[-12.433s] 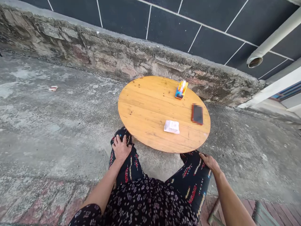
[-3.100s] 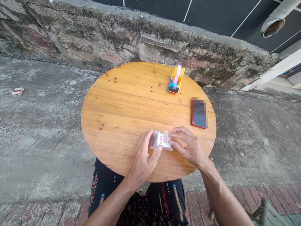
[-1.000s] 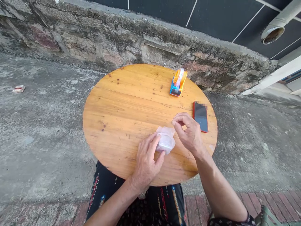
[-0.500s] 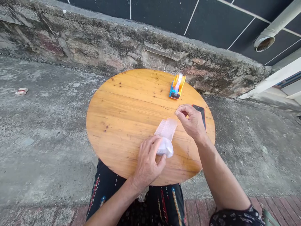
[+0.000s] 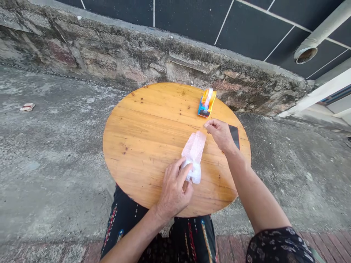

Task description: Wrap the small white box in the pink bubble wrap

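Note:
A strip of clear bubble wrap (image 5: 194, 153) lies partly unrolled on the round wooden table (image 5: 142, 135). My left hand (image 5: 174, 188) presses the rolled near end of the wrap down with closed fingers. My right hand (image 5: 219, 133) pinches the wrap's far end, stretched away from me toward the tape dispenser (image 5: 206, 103). The wrap's contents are hidden.
An orange and blue tape dispenser stands at the table's far side. A dark phone (image 5: 234, 136) lies to the right, partly behind my right wrist. A rough stone kerb (image 5: 164, 62) runs behind the table, on a concrete floor (image 5: 49, 153). A small packet (image 5: 27, 107) lies far left.
My right hand has pulled the wrap's free end farther away, unrolling a longer strip. My left hand stays on the rolled end.

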